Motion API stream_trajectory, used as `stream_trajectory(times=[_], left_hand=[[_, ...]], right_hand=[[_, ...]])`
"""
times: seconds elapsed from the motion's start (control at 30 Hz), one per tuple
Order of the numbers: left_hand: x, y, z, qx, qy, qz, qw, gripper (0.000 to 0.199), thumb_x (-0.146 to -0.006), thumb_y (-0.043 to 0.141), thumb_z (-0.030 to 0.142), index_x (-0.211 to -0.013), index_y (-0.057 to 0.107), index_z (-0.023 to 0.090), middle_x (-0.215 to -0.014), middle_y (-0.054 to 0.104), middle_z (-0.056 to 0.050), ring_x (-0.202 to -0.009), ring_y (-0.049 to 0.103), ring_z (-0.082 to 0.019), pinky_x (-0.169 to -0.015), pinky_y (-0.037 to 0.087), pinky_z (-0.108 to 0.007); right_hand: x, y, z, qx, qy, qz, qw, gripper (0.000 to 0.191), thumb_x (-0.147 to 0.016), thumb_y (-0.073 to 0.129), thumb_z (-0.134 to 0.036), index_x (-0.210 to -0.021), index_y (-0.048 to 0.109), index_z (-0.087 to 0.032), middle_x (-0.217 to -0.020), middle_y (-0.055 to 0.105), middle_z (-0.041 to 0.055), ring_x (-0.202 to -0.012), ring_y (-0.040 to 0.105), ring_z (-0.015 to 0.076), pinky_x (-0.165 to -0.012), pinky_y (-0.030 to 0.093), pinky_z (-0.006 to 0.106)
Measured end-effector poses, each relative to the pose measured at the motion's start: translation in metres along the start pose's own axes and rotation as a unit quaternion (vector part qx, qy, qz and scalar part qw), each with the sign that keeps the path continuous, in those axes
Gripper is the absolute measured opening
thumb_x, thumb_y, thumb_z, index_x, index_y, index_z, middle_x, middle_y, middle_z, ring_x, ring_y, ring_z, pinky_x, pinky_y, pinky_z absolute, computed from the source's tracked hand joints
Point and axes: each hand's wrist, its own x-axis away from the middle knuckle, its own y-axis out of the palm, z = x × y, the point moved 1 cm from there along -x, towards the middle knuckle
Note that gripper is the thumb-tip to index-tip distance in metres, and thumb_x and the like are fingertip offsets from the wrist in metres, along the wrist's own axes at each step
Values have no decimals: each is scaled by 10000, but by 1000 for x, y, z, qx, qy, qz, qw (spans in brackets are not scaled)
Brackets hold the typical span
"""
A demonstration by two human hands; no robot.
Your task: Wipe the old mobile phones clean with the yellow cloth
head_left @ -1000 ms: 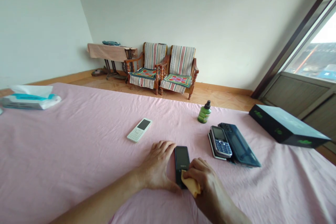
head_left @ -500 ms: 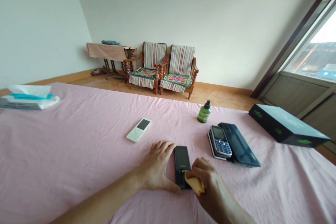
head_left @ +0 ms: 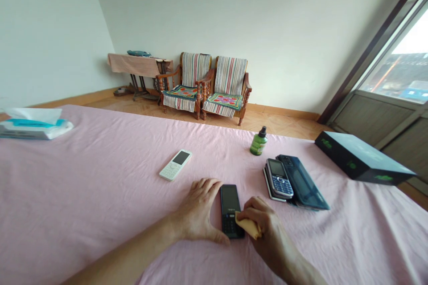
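Dark phone (head_left: 230,200), keypad (head_left: 228,224) more exposed than before, left hand (head_left: 199,210) wide, right hand (head_left: 264,219) clutching cloth (head_left: 249,226)

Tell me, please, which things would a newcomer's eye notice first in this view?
Probably first the two hands: the left hand beside a dark keypad phone, and the right hand holding a yellow cloth against its keypad side. Next, the green bottle standing upright on the pink sheet, and the black-sided box at the right. Beyond the sheet, two wooden chairs with striped covers stand near the wall.
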Motion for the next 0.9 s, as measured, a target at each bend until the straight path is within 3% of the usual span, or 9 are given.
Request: stream_trajectory(times=[0.2, 0.43, 0.6, 0.9], left_hand=[[0, -1, 1, -1, -7, -2, 1000, 1095, -463, 740, 716, -1355, 384, 190, -1338, 450, -157, -1217, 407, -388, -1040, 288, -545], [0, -3, 2, 4, -3, -3, 1000, 1100, -462, 729, 745, -1359, 381, 211, -1334, 452, -157, -1212, 416, -393, -1036, 286, -553], [1, -3, 1, 8, -6, -8, 1000, 1135, -461, 716, 763, -1374, 366, 187, -1338, 450, -170, -1214, 412, -411, -1041, 264, -582], [1, -3, 2, 0, -7, -11, 1000, 1108, -473, 717, 751, -1372, 362, 209, -1344, 449, -156, -1223, 408, -393, -1044, 273, -554]], right_hand=[[-3, -1, 2, 18, -11, -2, 1000, 244, -809, 550, -13, -847, 713, -192, -815, 580, 53, -783, 540, 185, -648, 384, 279], [1, -11, 1, -38, -1, -47, 998, 222, -784, 587, -2, -700, 683, -183, -748, 575, 22, -724, 548, 152, -622, 379, 252], [2, -12, 12, -93, 44, 9, 995, 186, -804, 561, -23, -745, 652, -175, -790, 565, 25, -733, 563, 152, -646, 409, 253], [-1, -5, 5, -65, 6, -36, 997, 169, -889, 533, -113, -846, 678, -188, -823, 560, 37, -758, 556, 156, -662, 411, 256]])
